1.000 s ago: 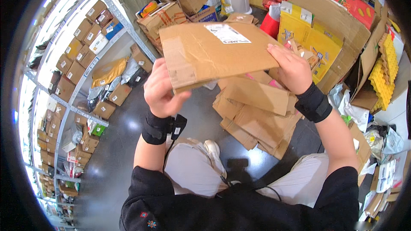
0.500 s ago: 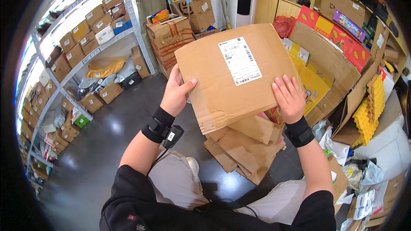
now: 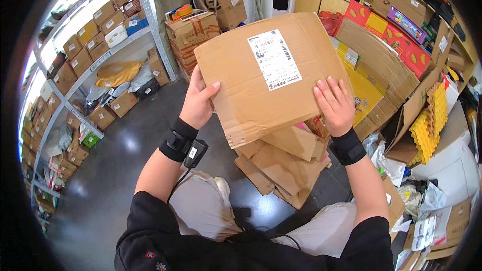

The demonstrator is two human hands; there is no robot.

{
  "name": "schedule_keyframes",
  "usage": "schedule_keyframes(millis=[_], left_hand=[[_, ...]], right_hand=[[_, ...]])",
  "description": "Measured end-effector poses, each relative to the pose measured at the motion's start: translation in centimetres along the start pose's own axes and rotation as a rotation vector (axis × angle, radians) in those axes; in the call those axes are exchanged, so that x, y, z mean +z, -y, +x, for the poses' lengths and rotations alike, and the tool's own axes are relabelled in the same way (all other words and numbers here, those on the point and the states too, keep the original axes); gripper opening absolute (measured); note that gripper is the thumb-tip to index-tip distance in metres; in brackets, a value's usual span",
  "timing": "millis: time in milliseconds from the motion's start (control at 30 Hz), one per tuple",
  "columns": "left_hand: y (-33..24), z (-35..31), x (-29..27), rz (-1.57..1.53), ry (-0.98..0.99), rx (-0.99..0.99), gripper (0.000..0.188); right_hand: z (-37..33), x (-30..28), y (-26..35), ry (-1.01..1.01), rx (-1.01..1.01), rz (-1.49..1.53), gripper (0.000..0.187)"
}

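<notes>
A flat brown cardboard box [image 3: 236, 98] is held out in front of me, tilted, with a white printed label [image 3: 275, 60] on its upper face. My left hand [image 3: 199, 103] grips the left edge, thumb on top and the other fingers hidden behind. At the right edge, my right hand [image 3: 335, 108] lies with its fingers together over the upper face, its thumb out of sight. Below the box, flattened cardboard pieces [image 3: 286, 163] are piled on the floor. Black straps circle both wrists, and a small black device [image 3: 196, 153] with a cable is on the left one.
Metal shelving [image 3: 108, 55] loaded with parcels runs along the left. Stacked boxes [image 3: 193, 35] stand at the back. On the right lean large cardboard sheets [image 3: 396, 90], beside yellow egg-crate foam [image 3: 429, 125] and plastic bags [image 3: 432, 198]. Dark glossy floor [image 3: 125, 180] lies at left.
Both hands have lifted the box slightly away from me, keeping the same hold. The whole view has also shifted a little.
</notes>
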State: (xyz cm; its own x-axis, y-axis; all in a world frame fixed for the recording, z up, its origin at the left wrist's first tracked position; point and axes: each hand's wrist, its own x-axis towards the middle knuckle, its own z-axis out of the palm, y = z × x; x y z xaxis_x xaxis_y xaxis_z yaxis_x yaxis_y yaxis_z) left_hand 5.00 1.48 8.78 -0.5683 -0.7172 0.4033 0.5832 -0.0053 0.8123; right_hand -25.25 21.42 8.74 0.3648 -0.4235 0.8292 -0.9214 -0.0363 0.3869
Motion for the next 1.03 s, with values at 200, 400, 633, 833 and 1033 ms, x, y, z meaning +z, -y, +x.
schedule_keyframes(millis=[200, 400, 633, 833, 1033], left_hand=[[-1.0, 0.2, 0.4, -0.111, -0.042, -0.139, 0.079], [-0.2, 0.8, -1.3, -0.076, -0.042, -0.069, 0.082], [0.5, 1.2, -2.2, -0.054, -0.11, 0.074, 0.076], [1.4, 0.8, -4.2, -0.127, 0.012, -0.011, 0.066], [1.5, 1.9, -6.5, 0.026, 0.003, -0.142, 0.056]], right_hand=[[-0.2, -0.1, 0.1, -0.005, -0.047, -0.009, 0.03], [-1.2, 1.3, 0.3, 0.155, 0.054, 0.01, 0.044], [-4.9, 5.8, -0.8, -0.139, 1.307, 0.998, 0.068], [-4.1, 4.7, 0.6, 0.002, 1.548, 2.03, 0.043], [-5.5, 5.4, 0.1, 0.066, 1.517, 1.876, 0.04]])
